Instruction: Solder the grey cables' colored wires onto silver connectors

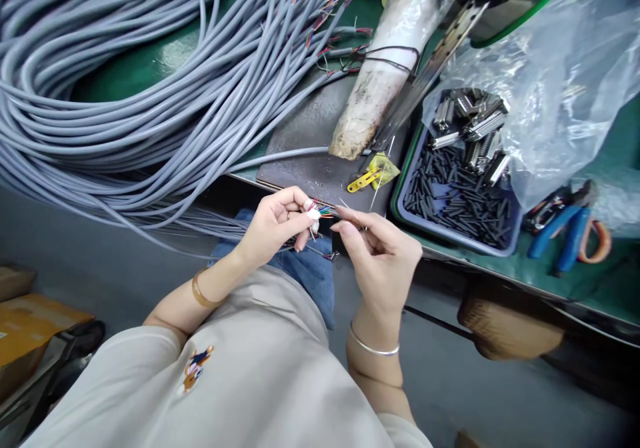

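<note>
Near the front edge of the bench, my left hand [280,225] pinches a fan of thin coloured wires [324,212]; white coverings show on its thumb and finger. My right hand [380,248] is closed at the other side of the wires, thumb and forefinger around the grey end where they come together. Just beyond the hands lies a dark mat [310,125], with a yellow clip-like piece [365,180] on it. A large bundle of grey cables [200,115] with stripped, coloured ends spreads over the left of the bench.
A tray [500,247] at the right holds black tubes [450,195] and metal connectors [483,121]. Beside it lie blue-handled pliers [570,231] and clear plastic [550,88]. A white wrapped, dirty-tipped object [385,68] reaches over the mat. Cardboard boxes [35,328] stand lower left.
</note>
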Action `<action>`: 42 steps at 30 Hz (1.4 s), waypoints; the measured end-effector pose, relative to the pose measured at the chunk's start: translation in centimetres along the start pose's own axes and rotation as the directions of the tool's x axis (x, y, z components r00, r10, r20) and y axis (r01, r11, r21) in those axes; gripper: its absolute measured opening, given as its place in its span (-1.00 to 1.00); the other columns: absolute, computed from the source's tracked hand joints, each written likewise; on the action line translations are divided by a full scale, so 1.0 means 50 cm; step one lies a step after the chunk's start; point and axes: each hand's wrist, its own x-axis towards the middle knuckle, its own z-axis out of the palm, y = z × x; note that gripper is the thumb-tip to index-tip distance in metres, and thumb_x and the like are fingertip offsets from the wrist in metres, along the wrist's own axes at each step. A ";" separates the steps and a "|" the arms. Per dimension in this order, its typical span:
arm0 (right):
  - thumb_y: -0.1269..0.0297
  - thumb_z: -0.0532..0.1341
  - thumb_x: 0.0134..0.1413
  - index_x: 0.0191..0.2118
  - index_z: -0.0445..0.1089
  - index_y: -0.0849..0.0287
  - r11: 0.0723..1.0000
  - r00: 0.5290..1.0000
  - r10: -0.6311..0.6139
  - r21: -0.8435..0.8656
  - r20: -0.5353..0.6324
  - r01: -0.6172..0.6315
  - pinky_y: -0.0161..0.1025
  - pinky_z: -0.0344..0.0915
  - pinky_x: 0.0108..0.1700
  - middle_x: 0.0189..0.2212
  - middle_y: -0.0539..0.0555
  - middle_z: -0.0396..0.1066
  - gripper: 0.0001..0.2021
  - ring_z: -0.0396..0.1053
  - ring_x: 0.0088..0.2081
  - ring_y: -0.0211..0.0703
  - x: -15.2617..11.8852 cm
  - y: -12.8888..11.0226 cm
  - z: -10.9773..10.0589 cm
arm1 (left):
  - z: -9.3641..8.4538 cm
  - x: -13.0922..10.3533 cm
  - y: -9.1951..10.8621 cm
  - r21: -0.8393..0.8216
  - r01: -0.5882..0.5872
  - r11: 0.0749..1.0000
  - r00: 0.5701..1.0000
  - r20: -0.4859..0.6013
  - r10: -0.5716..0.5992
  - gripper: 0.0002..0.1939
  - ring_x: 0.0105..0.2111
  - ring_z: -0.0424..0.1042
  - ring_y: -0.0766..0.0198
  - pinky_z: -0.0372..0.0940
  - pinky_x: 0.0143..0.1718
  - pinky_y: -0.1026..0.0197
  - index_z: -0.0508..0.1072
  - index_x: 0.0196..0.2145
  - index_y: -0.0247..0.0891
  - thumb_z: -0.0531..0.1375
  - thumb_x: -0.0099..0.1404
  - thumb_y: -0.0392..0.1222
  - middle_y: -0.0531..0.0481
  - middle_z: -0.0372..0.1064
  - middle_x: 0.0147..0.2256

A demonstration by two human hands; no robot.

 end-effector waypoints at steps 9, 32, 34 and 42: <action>0.30 0.29 0.19 -0.40 0.48 0.16 0.991 0.998 0.040 0.123 0.045 -0.045 -0.31 -0.10 -0.53 -0.54 -0.11 0.28 -0.86 -0.04 -0.60 -0.44 0.011 -0.007 0.015 | 0.014 -0.009 -0.001 0.028 -0.034 0.999 0.999 0.013 0.033 -0.67 -0.72 0.33 0.51 0.19 -0.68 0.47 0.37 -0.41 -0.31 0.48 0.08 -0.23 0.18 0.39 -0.59; 0.23 0.30 0.25 -0.35 0.52 0.14 0.998 0.998 -0.022 0.054 -0.062 0.026 -0.29 0.06 -0.50 -0.49 -0.06 0.42 -0.84 0.17 -0.54 -0.36 0.005 0.000 0.022 | 0.017 -0.017 -0.005 0.150 -0.098 0.984 0.995 -0.006 0.100 -0.79 -0.60 0.40 0.47 0.36 -0.52 0.45 0.41 -0.33 -0.32 0.39 0.21 -0.24 0.13 0.40 -0.57; 0.28 0.31 0.25 -0.34 0.51 0.12 0.994 0.990 -0.106 0.018 -0.091 0.108 -0.30 0.07 -0.53 -0.46 -0.06 0.46 -0.88 0.19 -0.55 -0.37 0.003 -0.003 0.021 | 0.014 -0.017 -0.002 0.154 -0.094 0.984 0.996 0.007 0.094 -0.78 -0.58 0.40 0.46 0.36 -0.49 0.44 0.42 -0.31 -0.33 0.39 0.23 -0.22 0.12 0.40 -0.57; 0.44 0.38 0.15 -0.05 0.56 -0.08 0.720 0.774 -0.631 -0.337 0.044 0.607 -0.32 0.35 -0.38 -0.30 -0.02 0.62 -0.71 0.54 -0.36 -0.29 -0.016 0.011 0.006 | -0.012 -0.003 -0.002 0.065 -0.123 0.990 0.989 0.087 0.117 -0.69 -0.41 0.46 0.40 0.41 -0.32 0.38 0.48 -0.30 -0.33 0.45 0.19 -0.07 0.00 0.48 -0.39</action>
